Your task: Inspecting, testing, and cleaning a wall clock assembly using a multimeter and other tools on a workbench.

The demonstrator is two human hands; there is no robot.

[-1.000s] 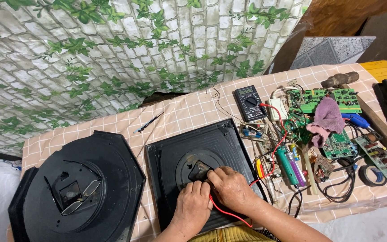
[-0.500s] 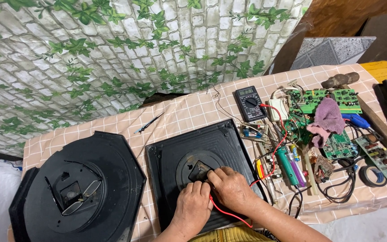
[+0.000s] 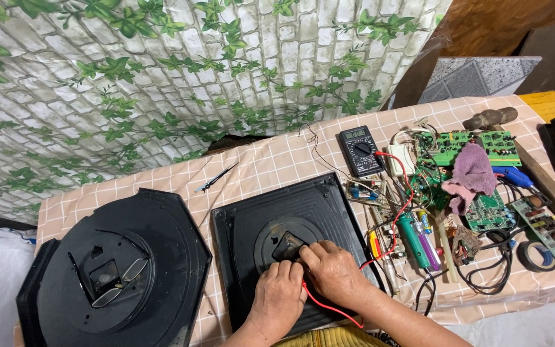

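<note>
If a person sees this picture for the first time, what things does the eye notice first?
Both hands, the left hand and right hand, press together on the square black plastic panel at the centre. To its left lies an octagonal black plastic casing with spectacles in it; to the right, green circuit boards and a black multimeter.

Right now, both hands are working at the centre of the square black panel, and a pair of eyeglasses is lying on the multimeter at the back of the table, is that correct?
Not quite. The head view shows the eyeglasses lying on the octagonal black panel to the left, not on the multimeter. The rest holds: the left hand and right hand are both at the centre of the square black panel.
</note>
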